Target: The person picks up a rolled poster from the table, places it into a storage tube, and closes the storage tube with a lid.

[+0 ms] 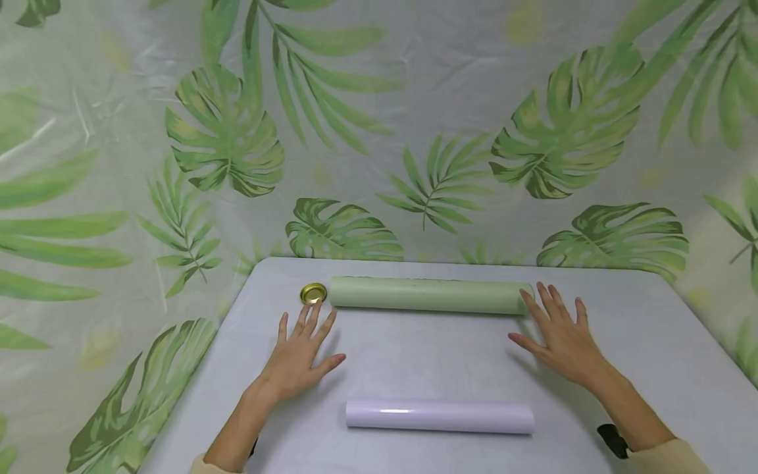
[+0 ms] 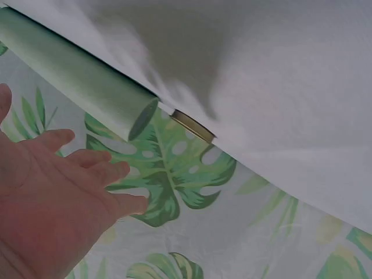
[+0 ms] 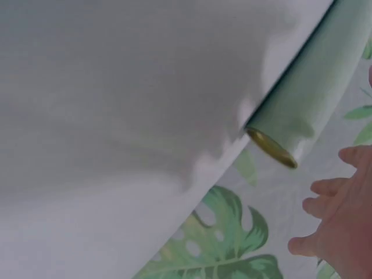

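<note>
A long pale green tube (image 1: 432, 295) lies across the back of the table. Just off its left end sits a small round gold lid (image 1: 313, 293), also visible edge-on in the left wrist view (image 2: 193, 126). With fingers spread, my left hand (image 1: 296, 362) hovers over the table, its fingertips close to the lid. My right hand (image 1: 559, 339) is spread as well, its fingertips overlapping the tube's right end in the head view. A gold-coloured rim shows on that end in the right wrist view. Nearer to me, between the forearms, lies a shorter glossy lilac tube (image 1: 439, 417).
The white table (image 1: 426, 355) has rounded back corners and stands against a hanging sheet (image 1: 438, 79) printed with green leaves. This sheet also covers the left and right sides. A dark strap (image 1: 612, 441) shows at the right wrist.
</note>
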`<state>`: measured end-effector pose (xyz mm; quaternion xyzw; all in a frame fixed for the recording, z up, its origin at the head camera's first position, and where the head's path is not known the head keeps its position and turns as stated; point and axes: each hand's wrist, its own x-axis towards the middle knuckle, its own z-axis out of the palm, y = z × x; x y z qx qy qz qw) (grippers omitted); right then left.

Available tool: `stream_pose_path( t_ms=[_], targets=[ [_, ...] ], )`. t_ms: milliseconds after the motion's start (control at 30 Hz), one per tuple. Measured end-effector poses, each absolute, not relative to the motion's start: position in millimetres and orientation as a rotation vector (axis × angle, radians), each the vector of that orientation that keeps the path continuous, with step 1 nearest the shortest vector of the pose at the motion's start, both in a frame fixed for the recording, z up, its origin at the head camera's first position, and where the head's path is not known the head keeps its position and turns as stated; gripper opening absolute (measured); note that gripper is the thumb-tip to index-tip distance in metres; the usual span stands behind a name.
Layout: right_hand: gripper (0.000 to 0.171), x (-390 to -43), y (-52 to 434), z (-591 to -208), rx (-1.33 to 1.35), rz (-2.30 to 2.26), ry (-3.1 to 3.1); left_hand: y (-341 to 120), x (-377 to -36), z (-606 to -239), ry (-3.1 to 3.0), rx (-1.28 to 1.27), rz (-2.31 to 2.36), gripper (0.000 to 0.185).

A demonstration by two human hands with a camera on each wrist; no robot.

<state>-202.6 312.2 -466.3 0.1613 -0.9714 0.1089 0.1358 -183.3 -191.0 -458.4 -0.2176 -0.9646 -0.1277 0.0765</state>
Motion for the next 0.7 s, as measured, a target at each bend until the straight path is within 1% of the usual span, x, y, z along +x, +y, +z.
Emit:
stream_pose_path(
  t_ms=[700],
  targets=[
    [0.092,-241.0,281.7,-463.8,0.518,0.307,-2.832,-151.0,-160.5,-462.4,-2.922,-0.907,-0.333,0.081]
  ],
)
